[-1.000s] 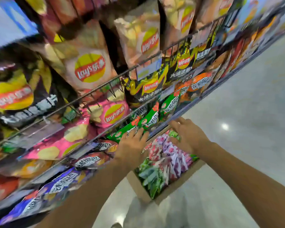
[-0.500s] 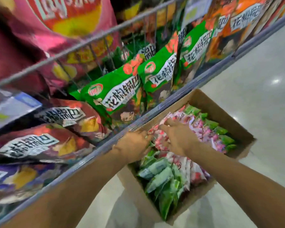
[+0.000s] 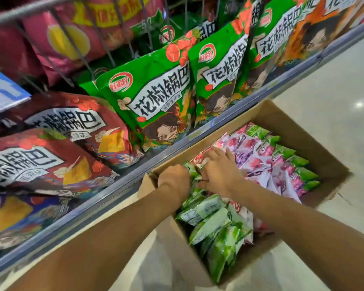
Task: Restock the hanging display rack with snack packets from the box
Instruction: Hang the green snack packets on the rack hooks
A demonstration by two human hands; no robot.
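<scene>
Both my hands are down in the open brown cardboard box (image 3: pixel 315 131) by the shelf edge — left hand (image 3: pixel 174 181) curled at the near-shelf corner, can't tell what it grips. Right hand (image 3: pixel 221 171) lies spread, fingers on the small red-and-white snack packets (image 3: pixel 200 159), nearer them — green packets (image 3: pixel 216 229) lie toward me.

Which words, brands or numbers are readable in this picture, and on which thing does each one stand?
"花椒锅巴": green packets on the shelf.
"花椒锅巴", partly cut off: dark red packets to the left.
Red oval logo on the green packets: too blurred to read.
Small flavour line under the big words: too small.
Print on the small packets in the box: too small.
Blue sign: no readable text.
</scene>
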